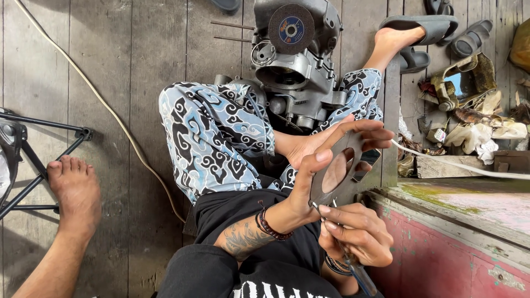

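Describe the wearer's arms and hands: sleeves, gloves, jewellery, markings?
Both hands bare, no gloves. Left hand: forearm uncovered, dark tattoo across it, dark red-brown beaded bracelet at the wrist. Right hand: a dark beaded band at the wrist. No sleeves reach the forearms; no rings visible.

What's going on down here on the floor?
A person sitting on a plank floor holds a flat grey gasket with a round hole in the left hand, thumb pressed on its near edge. The right hand works a thin tool against its lower edge. An engine block rests between the knees, a grinding disc on top.
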